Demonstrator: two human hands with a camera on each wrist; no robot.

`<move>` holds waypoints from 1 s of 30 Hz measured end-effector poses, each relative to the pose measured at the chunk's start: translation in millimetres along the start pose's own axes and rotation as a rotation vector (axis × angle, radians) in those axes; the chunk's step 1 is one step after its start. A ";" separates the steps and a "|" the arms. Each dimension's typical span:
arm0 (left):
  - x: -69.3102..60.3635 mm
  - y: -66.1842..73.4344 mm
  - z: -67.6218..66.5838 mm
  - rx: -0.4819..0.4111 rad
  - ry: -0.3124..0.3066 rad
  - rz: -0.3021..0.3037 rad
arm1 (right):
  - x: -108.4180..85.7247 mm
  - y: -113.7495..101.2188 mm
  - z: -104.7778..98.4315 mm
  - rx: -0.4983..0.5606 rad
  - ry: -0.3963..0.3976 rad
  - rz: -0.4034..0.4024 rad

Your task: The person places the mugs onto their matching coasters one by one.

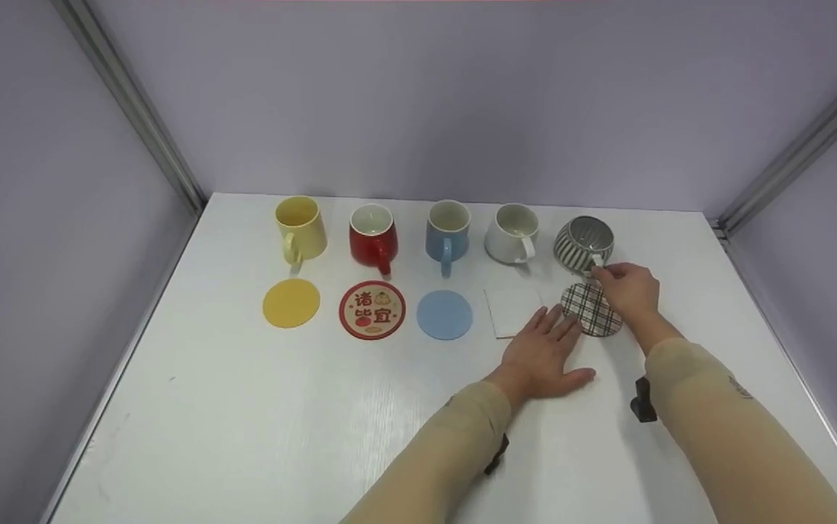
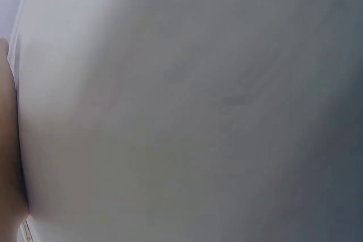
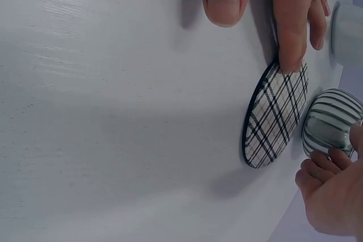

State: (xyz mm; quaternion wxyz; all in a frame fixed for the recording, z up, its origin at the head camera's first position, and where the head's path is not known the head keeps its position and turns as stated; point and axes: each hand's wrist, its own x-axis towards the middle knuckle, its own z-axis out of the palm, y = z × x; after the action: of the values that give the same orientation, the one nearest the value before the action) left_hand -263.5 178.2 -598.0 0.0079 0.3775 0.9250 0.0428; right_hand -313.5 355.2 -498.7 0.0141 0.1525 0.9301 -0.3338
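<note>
My right hand (image 1: 631, 292) pinches the handle of a grey-and-white striped mug (image 1: 576, 251) at the right end of a row of mugs. Just in front of that mug lies a round plaid coaster (image 1: 594, 311). Flat on the table, my left hand (image 1: 544, 358) has its fingers spread, with fingertips touching the plaid coaster's left edge and reaching the square white coaster (image 1: 512, 309). The right wrist view shows a left fingertip on the plaid coaster (image 3: 277, 118), while the right hand (image 3: 334, 196) is at the striped mug (image 3: 332, 120). Only a strip of left hand (image 2: 8, 140) shows in the left wrist view.
Left of the striped mug stand a white mug (image 1: 509, 236), a blue mug (image 1: 439, 240), a red mug (image 1: 366, 249) and a yellow mug (image 1: 309, 239). Before them lie a blue coaster (image 1: 445, 314), a red-rimmed coaster (image 1: 373, 310) and a yellow coaster (image 1: 291, 303). Panels (image 1: 418, 94) enclose the white table (image 1: 258, 422).
</note>
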 end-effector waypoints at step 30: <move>0.0 0.0 0.7 0.024 -0.002 -0.003 | 12.6 1.1 7.3 0.064 -0.052 0.004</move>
State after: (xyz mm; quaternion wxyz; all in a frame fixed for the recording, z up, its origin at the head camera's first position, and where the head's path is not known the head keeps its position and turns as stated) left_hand -263.4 178.3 -598.7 0.0042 0.3761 0.9260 0.0317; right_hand -325.7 354.9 -506.7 0.0340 0.1461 0.9181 -0.3669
